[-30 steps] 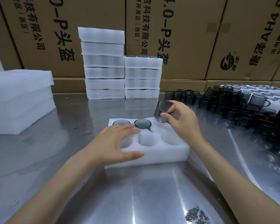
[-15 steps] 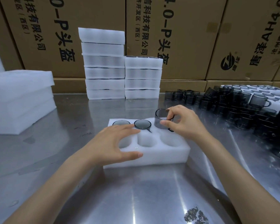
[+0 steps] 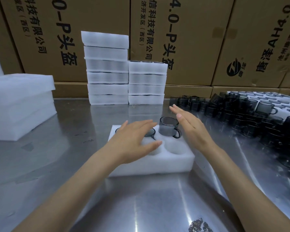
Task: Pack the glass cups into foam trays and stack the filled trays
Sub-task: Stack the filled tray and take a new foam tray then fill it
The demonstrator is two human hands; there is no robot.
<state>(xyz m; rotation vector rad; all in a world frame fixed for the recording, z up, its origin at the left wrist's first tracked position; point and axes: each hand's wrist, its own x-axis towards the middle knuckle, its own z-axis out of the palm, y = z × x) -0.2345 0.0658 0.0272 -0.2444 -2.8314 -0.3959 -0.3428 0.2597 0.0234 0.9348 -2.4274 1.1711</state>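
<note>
Left hand [image 3: 132, 139]: fingers straight and spread, palm down on the white six-pocket foam tray [image 3: 157, 163], thumb tip at the rim of a near-row pocket. Holds nothing, just presses the tray onto the shiny steel desk [image 3: 141, 206].

Right hand [image 3: 191, 129]: flat, fingers straight and together, edge-on just right of the smoky grey glass cup with handle [image 3: 168, 127]. Thumb tip is at or near the cup rim; cannot tell if it touches. Not gripping anything.

That cup sits upright in the tray's far-right pocket, between the two hands, most of its body above the foam, handle pointing toward the right hand. Second grey glass cup [image 3: 150, 132] is sunk in the far-middle pocket, only the rim visible, partly under the left fingers. Third cup rim [image 3: 118, 130] shows at the far-left pocket, just beyond the left hand. The two near-row pockets in view hold no cup; anything under the left palm is hidden.

Right of the right hand: dense pile of loose dark glass cups [image 3: 241, 113] on the desk, with a white foam sheet holding more cups [image 3: 273, 99] behind it.

Beyond both hands: two stacks of filled white foam trays [image 3: 126, 81], touching side by side, the left stack taller. Left of the left hand, well apart: stack of white foam slabs [image 3: 20, 106]. Brown printed cardboard boxes [image 3: 182, 39] form the back wall.
</note>
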